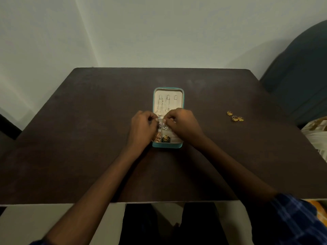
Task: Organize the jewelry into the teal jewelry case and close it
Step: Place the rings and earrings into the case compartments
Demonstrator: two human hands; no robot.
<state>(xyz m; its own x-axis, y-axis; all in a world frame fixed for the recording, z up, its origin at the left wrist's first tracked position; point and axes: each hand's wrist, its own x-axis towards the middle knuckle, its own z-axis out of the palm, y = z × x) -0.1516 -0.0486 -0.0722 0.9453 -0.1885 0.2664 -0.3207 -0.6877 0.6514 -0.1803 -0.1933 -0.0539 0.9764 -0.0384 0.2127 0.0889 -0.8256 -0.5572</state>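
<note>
Around the open teal case (pixel 167 145) the desk (pixel 88 138) lies bare, with only three gold rings (pixel 235 116) well off to its right.

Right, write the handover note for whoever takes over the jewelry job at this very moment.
Left hand: fingers curled in a pinch over the middle of the teal jewelry case; what it pinches is too small to tell.
Right hand: the same, fingertips meeting the left's.
Case: open flat on the table, lid away from you.
Done: silver chains hang in the lid; silver pieces and gold pieces lie in compartments.
Left: three gold rings lie loose on the table to the right. Put them in, then close the case.
</note>
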